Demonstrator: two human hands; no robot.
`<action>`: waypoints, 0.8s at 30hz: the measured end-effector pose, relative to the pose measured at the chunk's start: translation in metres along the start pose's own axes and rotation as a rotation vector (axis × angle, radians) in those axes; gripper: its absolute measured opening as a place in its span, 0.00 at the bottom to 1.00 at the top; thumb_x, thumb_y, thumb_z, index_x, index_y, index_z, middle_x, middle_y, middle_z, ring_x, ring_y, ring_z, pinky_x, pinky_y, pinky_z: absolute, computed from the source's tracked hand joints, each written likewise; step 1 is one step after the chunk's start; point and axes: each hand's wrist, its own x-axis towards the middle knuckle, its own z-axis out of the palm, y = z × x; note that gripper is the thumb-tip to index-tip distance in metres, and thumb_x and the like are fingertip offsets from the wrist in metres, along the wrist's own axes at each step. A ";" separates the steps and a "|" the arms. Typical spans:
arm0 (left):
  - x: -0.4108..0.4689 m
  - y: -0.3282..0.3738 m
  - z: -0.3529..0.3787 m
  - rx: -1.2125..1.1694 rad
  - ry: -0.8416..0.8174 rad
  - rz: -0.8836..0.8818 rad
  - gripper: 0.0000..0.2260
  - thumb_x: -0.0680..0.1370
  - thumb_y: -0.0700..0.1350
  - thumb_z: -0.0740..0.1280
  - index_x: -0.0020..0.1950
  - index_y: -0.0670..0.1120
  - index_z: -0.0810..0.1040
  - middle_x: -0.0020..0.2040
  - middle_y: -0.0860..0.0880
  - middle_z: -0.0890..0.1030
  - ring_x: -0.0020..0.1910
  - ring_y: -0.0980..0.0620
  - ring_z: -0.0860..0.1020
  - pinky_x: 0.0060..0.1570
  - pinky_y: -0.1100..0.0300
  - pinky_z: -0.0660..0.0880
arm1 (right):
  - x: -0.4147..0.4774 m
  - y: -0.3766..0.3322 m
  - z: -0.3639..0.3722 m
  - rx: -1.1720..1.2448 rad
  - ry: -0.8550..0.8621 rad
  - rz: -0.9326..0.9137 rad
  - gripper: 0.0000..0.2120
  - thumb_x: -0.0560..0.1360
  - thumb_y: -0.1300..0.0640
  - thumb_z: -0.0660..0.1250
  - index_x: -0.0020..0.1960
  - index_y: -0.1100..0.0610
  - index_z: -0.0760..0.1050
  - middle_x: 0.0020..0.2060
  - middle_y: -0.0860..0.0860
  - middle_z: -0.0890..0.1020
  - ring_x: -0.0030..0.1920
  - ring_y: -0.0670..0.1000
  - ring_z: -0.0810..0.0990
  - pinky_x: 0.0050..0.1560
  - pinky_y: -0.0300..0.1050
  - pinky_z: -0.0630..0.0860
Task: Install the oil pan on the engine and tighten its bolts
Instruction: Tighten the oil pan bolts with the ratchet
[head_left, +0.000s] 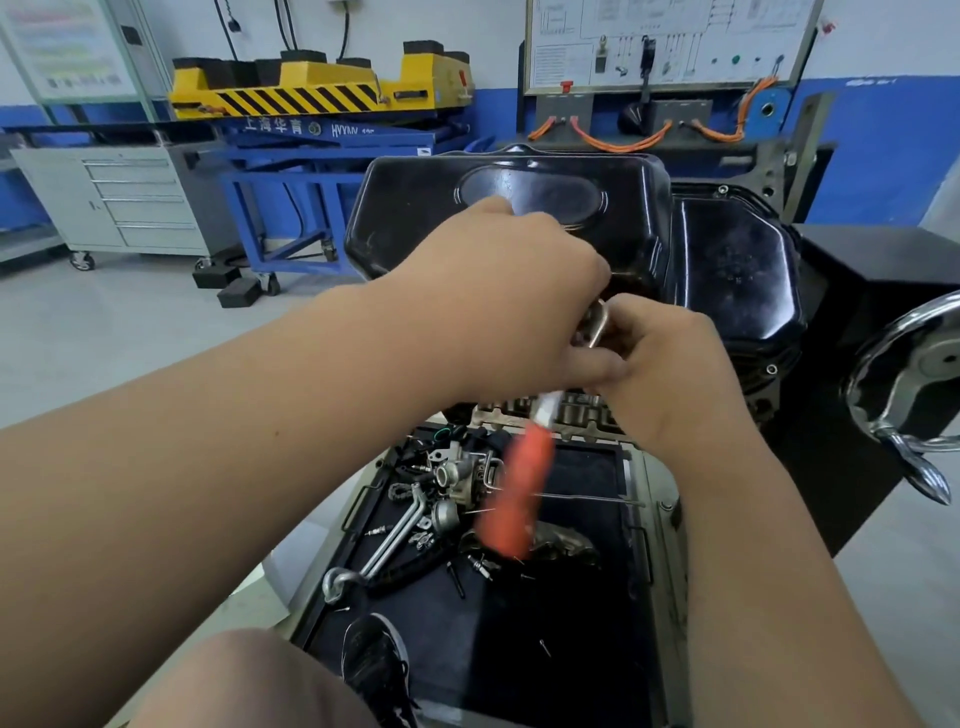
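Observation:
The black oil pan (519, 208) sits on the engine (550, 415), which is mounted on a stand. My left hand (498, 306) covers the pan's near edge and grips the head of a ratchet wrench (597, 322); its blurred orange handle (514, 499) hangs down below my hands. My right hand (670, 364) pinches the wrench head from the right, fingers curled. The bolt under the tool is hidden by my hands. A flange bolt (771, 369) shows on the pan's right rim.
A black drip tray (587, 649) below the engine holds several loose parts, a metal pipe (389, 540) and a throttle body (457, 473). A chrome stand handwheel (904, 384) is at right. A blue lift table (322, 140) and grey drawer cabinet (130, 197) stand behind. My shoe (376, 665) rests on the tray edge.

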 end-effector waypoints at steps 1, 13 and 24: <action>0.000 0.002 0.001 -0.021 0.009 -0.030 0.19 0.74 0.66 0.58 0.38 0.51 0.71 0.27 0.55 0.66 0.27 0.58 0.62 0.43 0.56 0.67 | 0.000 -0.003 0.002 -0.003 -0.003 0.004 0.14 0.66 0.57 0.63 0.29 0.38 0.70 0.25 0.36 0.74 0.27 0.41 0.70 0.27 0.33 0.63; 0.000 -0.011 -0.007 0.045 0.089 0.091 0.12 0.78 0.52 0.62 0.61 0.54 0.75 0.53 0.55 0.78 0.58 0.48 0.71 0.64 0.50 0.61 | 0.000 -0.002 -0.001 0.075 -0.008 0.065 0.05 0.70 0.47 0.67 0.39 0.47 0.75 0.30 0.48 0.79 0.35 0.51 0.80 0.40 0.54 0.80; 0.002 -0.006 0.000 -0.047 -0.009 0.020 0.13 0.76 0.59 0.63 0.52 0.52 0.77 0.35 0.56 0.73 0.39 0.53 0.72 0.40 0.59 0.66 | -0.001 -0.004 0.002 -0.011 0.065 0.056 0.06 0.67 0.47 0.69 0.34 0.45 0.73 0.29 0.41 0.77 0.32 0.44 0.76 0.34 0.48 0.76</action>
